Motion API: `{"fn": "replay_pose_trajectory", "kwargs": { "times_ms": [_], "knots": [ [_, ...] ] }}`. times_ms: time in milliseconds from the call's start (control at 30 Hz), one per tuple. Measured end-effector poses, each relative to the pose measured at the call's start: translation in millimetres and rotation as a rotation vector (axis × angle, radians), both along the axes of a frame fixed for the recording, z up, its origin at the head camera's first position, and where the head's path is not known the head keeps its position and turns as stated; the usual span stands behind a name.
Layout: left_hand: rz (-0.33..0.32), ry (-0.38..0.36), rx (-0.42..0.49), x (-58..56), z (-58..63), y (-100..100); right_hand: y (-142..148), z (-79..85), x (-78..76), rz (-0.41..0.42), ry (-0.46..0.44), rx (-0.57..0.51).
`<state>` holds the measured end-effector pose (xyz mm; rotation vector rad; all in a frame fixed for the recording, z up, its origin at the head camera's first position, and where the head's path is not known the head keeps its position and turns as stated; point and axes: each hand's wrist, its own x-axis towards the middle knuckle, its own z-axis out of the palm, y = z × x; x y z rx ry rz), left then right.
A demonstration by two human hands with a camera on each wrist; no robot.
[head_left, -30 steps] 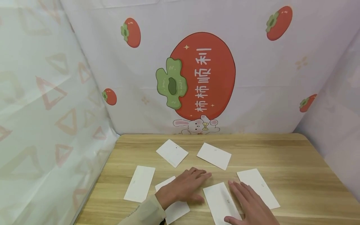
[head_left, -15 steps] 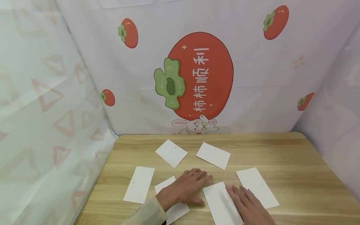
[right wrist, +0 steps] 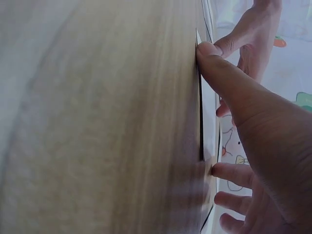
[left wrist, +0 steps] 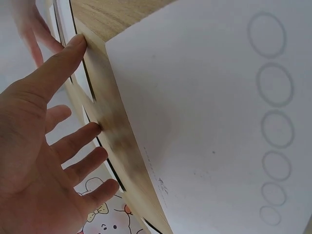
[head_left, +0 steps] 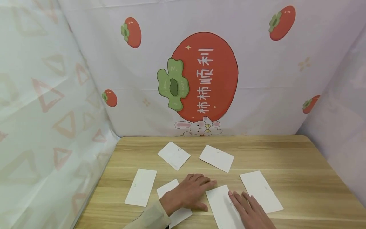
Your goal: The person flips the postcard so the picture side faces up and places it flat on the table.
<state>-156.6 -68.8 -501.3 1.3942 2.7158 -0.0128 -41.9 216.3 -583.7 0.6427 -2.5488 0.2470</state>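
Observation:
Several white rectangular cards with small faint print lie flat on the wooden table. My left hand (head_left: 188,192), fingers spread and slightly bent, reaches across a card (head_left: 181,216) and hides its middle. In the left wrist view a white card (left wrist: 204,122) bears a column of grey rings. My right hand (head_left: 249,208), fingers extended, lies over the right edge of a second card (head_left: 220,200) at the front. Its thumb (right wrist: 210,49) is right at a card's edge in the right wrist view. Neither hand grips anything.
Two cards, a left one (head_left: 174,156) and a right one (head_left: 216,157), lie towards the back. Others sit at the far left (head_left: 141,187) and right (head_left: 262,191). A printed cloth wall (head_left: 257,108) stands behind the wooden table (head_left: 303,178), with pale cloth at both sides.
My right hand has shifted left onto the front card's right edge, and its thumb has gone out of sight in the head view. The left hand stays almost in place; the cards look unmoved.

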Motion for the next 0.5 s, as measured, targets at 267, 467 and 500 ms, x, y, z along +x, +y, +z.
{"fn": "replay_pose_trajectory", "kwargs": {
  "times_ms": [267,467,500],
  "knots": [
    [-0.003,0.025,0.021,-0.5,-3.2,1.7,-2.5,-1.9,0.2,0.023,0.033,-0.022],
    [-0.013,0.058,0.040,-0.4,-6.4,4.0,-2.9,-3.1,2.7,-0.001,0.030,-0.018],
    [-0.016,0.060,0.045,-0.1,-6.5,4.4,-2.8,-3.3,3.1,-0.005,0.030,-0.018]
  ]
}}
